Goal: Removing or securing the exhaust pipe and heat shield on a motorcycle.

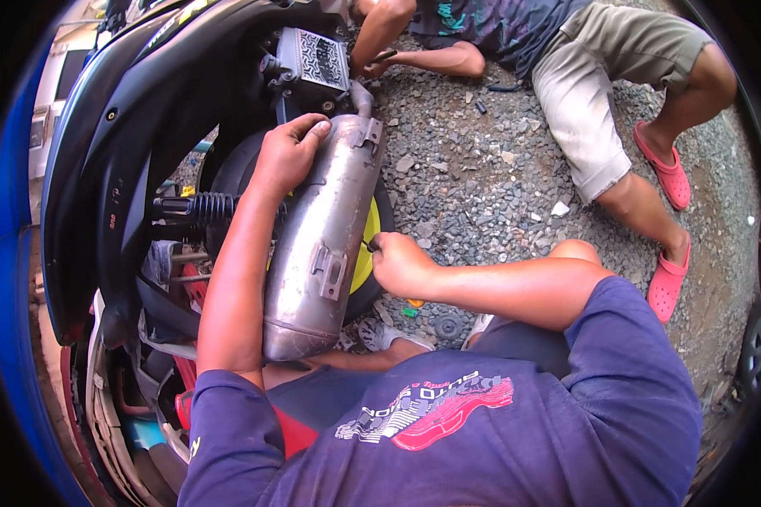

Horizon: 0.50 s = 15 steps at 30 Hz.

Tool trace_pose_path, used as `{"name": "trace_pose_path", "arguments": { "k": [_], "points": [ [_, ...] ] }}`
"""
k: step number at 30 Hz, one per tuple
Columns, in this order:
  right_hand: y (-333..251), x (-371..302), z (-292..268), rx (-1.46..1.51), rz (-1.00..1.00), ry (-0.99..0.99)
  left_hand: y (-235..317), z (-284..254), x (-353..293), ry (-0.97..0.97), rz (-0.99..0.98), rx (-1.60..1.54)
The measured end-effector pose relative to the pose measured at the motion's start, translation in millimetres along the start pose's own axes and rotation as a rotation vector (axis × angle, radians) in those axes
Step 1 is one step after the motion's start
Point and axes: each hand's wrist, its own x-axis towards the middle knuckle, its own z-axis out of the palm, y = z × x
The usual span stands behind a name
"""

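Note:
A bare metal exhaust muffler (317,228) slants upright in front of me, beside the motorcycle's rear wheel (364,253) with its yellow-green rim. My left hand (292,152) is closed over the muffler's upper left edge, thumb on the metal. To the right of the muffler, my right hand (395,258) is closed, and a small dark tip shows at its fingers by the rim; what it belongs to is hidden. A bracket with a slot (331,272) sticks out from the muffler's lower side. The exhaust pipe (362,97) meets its top end.
Black motorcycle bodywork (114,186) and a shock absorber (199,207) stand at left. A patterned radiator cover (317,59) is above the muffler. A co-worker in shorts (596,110) and red clogs (668,279) sits on the gravel (473,186), hands near the engine, one holding a dark tool.

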Motion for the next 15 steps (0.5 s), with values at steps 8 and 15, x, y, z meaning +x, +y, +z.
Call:
{"name": "trace_pose_path", "arguments": {
  "k": [8,15],
  "points": [
    [-3.2,-1.4,-3.9,-0.032,-0.040,0.007,5.1,0.6,-3.8,0.005,0.034,0.027],
    [-2.5,-4.9,-6.9,-0.032,-0.029,-0.026,18.7,9.3,-8.8,0.035,0.041,0.174]
  ]
}}
